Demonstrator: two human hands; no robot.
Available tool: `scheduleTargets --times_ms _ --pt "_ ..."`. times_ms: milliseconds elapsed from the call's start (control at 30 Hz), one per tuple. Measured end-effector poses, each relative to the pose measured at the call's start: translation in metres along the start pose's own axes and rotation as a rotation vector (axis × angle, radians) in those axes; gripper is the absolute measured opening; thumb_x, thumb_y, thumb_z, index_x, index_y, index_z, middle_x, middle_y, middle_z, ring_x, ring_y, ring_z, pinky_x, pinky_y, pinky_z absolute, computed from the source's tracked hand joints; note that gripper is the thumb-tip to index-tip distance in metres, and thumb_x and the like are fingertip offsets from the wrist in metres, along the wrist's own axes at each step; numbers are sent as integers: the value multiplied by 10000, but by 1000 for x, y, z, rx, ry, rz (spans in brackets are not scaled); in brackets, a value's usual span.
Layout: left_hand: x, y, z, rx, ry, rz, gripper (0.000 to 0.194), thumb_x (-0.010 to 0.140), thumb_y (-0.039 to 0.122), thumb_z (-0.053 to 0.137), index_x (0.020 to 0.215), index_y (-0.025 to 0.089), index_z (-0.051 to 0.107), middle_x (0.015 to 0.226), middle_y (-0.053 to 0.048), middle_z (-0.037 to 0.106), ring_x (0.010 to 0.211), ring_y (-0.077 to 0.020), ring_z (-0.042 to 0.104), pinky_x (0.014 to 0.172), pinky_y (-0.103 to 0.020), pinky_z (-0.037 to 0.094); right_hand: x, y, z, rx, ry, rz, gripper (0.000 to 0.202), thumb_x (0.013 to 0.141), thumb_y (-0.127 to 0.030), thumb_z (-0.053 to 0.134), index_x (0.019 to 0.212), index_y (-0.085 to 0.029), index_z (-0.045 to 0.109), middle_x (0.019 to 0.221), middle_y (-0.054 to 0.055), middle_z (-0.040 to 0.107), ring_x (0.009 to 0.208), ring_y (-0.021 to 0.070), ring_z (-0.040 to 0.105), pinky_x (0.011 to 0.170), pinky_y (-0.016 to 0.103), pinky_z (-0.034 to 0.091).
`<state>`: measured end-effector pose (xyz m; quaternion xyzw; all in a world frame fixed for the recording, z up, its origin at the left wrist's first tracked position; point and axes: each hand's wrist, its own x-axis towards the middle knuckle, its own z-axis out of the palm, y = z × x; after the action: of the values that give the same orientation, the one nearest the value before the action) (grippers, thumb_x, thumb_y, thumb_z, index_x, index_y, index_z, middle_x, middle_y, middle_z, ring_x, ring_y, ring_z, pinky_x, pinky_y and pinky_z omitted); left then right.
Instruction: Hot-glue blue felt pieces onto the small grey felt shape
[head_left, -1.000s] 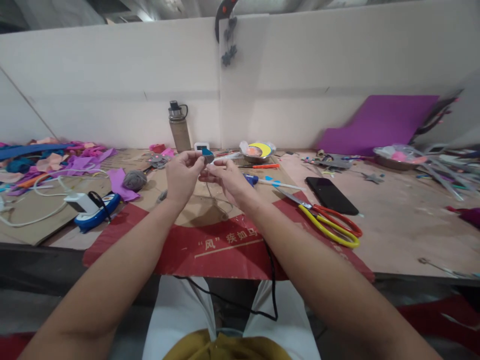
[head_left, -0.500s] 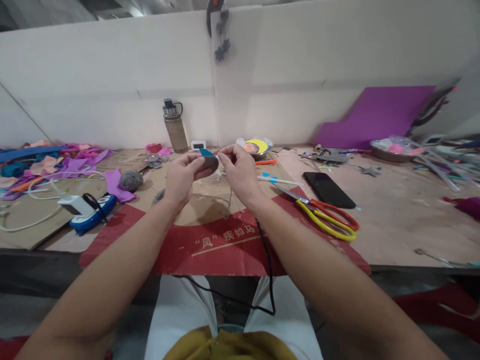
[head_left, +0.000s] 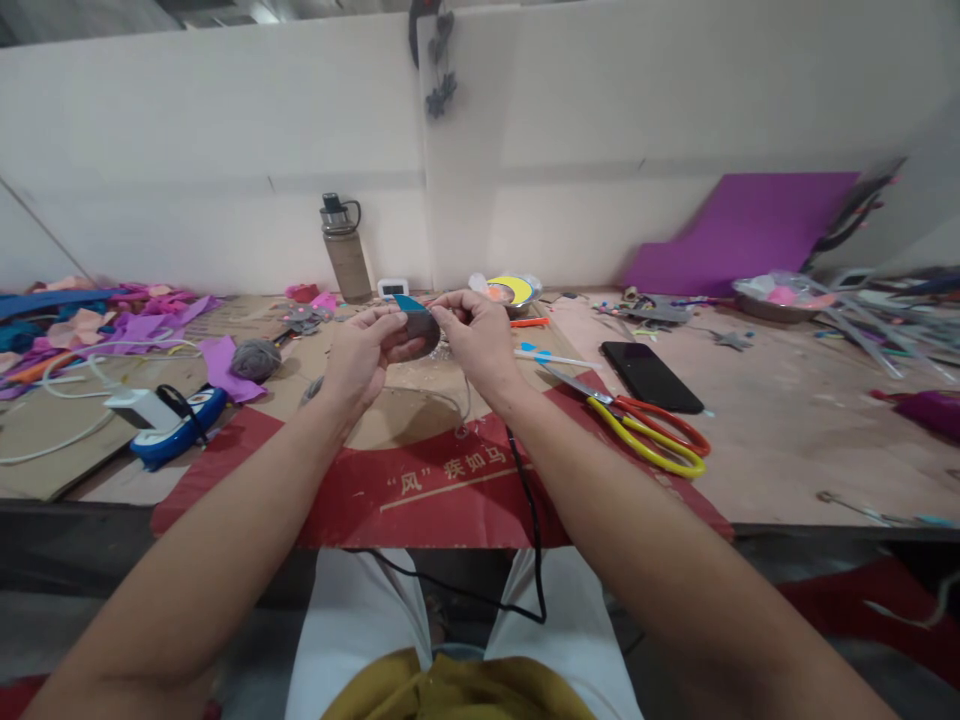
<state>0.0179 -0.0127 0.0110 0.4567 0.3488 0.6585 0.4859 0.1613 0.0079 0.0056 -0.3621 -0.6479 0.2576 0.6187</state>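
Pinched between the thumb and fingers of my left hand [head_left: 363, 352] is a dark grey rounded piece [head_left: 423, 330], which looks like felt. A pointed teal piece [head_left: 407, 303] lies against its upper edge. My right hand [head_left: 480, 335] is closed, thumb and forefinger pressed together at the right edge of these pieces; what exactly is in its fingertips is too small to tell. A thin grey strand [head_left: 469, 396] hangs below my right hand. Both hands are above a brown and red cardboard sheet [head_left: 450, 505].
To the right lie scissors [head_left: 646, 432] with red and yellow handles and a black phone [head_left: 651, 377]. Grey yarn [head_left: 256, 359], a blue power strip [head_left: 180, 428] and felt scraps [head_left: 135, 325] are on the left. A bottle [head_left: 347, 262] stands behind. A black cable [head_left: 538, 540] hangs over the front edge.
My right fingertips have come slightly left against the pieces. The grey piece has turned to show more of its face. The whole view has shifted slightly.
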Motion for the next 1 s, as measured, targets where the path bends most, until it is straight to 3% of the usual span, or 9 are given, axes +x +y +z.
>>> scheduleTargets --times_ms 267,433,600,1000 --pt "-2 3 1 26 -13 8 73 678 161 702 735 160 657 795 -27 726 741 -152 698 703 -289 602 4 1 -1 81 -38 102 110 775 -255 636 763 -160 689 566 -65 369 571 89 340 570 257 280" --pt "0 5 -1 69 -33 -18 108 682 180 725 760 148 656 813 -46 727 764 -165 705 731 -312 605 3 -1 -4 239 -96 253 140 750 -286 652 783 -158 697 658 -25 558 563 77 373 523 240 277" --pt "1 5 -4 81 -60 -5 139 685 197 753 763 136 656 800 -52 724 768 -171 709 753 -330 609 4 1 -7 352 -159 367 149 742 -272 672 826 -153 702 713 -9 612 534 55 362 477 220 261" --pt "4 2 -5 60 -79 -118 110 704 137 757 802 115 712 852 -77 733 726 -134 684 684 -249 591 2 4 -6 427 -119 481 71 755 -224 676 745 -156 659 501 -81 448 414 34 246 409 226 176"
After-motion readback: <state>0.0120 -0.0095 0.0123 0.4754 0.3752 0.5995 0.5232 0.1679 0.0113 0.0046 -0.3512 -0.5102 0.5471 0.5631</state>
